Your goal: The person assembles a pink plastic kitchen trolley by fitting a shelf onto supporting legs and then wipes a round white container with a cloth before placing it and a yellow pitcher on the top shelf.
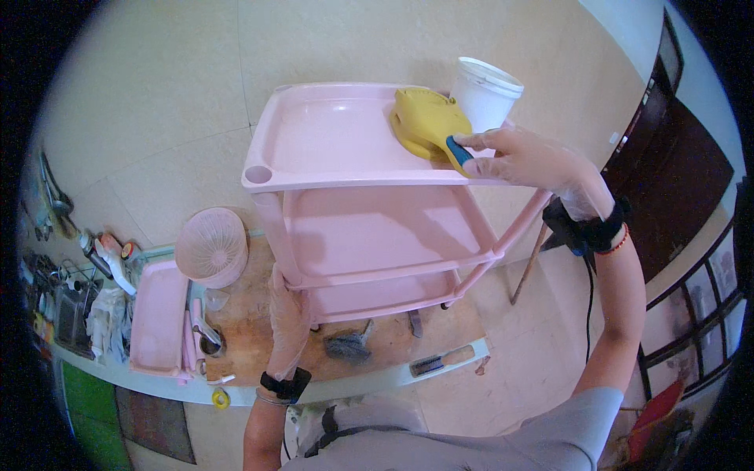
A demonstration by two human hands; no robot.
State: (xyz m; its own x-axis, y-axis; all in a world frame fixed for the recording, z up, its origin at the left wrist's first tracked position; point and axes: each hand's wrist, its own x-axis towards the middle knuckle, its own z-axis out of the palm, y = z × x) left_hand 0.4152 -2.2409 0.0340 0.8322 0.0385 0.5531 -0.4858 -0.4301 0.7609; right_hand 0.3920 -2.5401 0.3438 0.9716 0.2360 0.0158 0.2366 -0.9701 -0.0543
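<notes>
three-tiered pink plastic trolley (377,220) upright between two hands

a brown wooden tabletop with a pale green rim (251,334) spreads around the left fingers, seemingly under the trolley's feet. a shallow, rectangular pink plastic tray (159,314) lies well left of those fingers; a round, ribbed pink plastic basket (212,247) is nearer, at their upper left. a white plastic bucket (487,90) stands just beyond the right fingers.

the right hand (514,157), in a clear glove, has thumb and fingers pinched around the dark teal grip of a yellow plastic scoop-shaped tool (428,122), whose broad head is left of them, over the top tier. the left hand (290,314), also clear-gloved, is by the trolley's lower left post; its fingers are mostly hidden, so whether they grip cannot be told. right of them lies a wooden-handled brush with dark bristles (444,361); below left, a small yellow ring-shaped roll (221,398).
</notes>
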